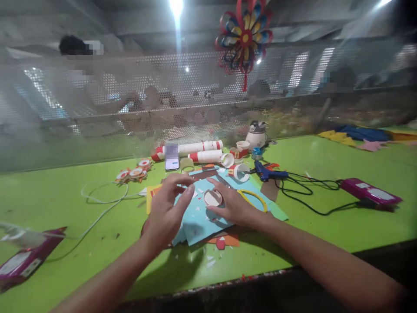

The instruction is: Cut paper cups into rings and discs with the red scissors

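My right hand [233, 202] is closed around the side of a small cut paper cup [213, 198], its round white face turned up toward me. Just left of it, my left hand [172, 202] hovers with bent fingers, the thumb apart from them and nothing visible between. Beneath both hands lie light blue paper sheets [198, 232] strewn with small white and red scraps. Scissors with yellow handles [256, 200] rest on the sheets behind my right wrist, partly hidden. A cut red and white paper cup [239, 171] lies beyond my right hand.
Stacked paper cups [203, 148], a phone [172, 157] and a tape roll [187, 165] stand at the back. A blue glue gun [269, 171] has black cords running right to a purple box [371, 191]. Layered paper ornaments [134, 172] lie left. A mesh screen [195, 82] borders the green table [107, 234].
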`<state>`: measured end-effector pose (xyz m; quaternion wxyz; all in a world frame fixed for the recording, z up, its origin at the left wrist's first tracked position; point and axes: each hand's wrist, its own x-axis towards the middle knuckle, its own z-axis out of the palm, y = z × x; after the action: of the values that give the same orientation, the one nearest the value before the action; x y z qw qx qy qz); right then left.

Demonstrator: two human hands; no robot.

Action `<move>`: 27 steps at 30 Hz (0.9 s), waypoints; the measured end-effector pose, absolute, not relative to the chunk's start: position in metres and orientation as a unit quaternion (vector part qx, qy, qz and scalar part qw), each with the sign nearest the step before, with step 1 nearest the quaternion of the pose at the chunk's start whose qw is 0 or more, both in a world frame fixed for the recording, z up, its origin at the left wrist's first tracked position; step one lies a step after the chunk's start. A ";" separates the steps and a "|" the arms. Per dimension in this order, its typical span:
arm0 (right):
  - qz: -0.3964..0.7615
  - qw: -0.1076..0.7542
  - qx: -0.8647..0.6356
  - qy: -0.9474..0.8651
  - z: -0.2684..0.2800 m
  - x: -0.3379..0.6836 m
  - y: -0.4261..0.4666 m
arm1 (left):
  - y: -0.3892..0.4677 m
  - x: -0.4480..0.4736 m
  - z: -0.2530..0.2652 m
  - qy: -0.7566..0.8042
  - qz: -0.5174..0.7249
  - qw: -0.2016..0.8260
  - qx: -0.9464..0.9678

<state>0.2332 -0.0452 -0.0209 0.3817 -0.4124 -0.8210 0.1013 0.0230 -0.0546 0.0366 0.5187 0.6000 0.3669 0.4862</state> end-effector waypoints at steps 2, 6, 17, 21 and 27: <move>0.100 0.375 -0.405 -0.828 -0.021 0.231 -0.044 | -0.039 0.026 0.022 0.398 0.459 0.496 0.620; 0.096 0.357 -0.365 -0.855 -0.019 0.227 -0.043 | -0.020 0.030 -0.003 0.374 0.364 0.612 0.594; 0.162 0.380 -0.407 -0.815 -0.026 0.224 -0.034 | -0.025 0.031 -0.007 0.357 0.390 0.704 0.473; 0.209 0.401 -0.436 -0.778 -0.026 0.224 -0.034 | -0.023 0.026 -0.009 0.350 0.398 0.710 0.463; 0.290 0.383 -0.436 -0.761 -0.019 0.226 -0.041 | -0.021 0.019 -0.012 0.326 0.382 0.715 0.486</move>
<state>0.2261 -0.0413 -0.0191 0.3827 -0.4365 -0.7608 0.2902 0.0185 -0.0211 -0.0121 0.7154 0.4857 0.3256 0.3824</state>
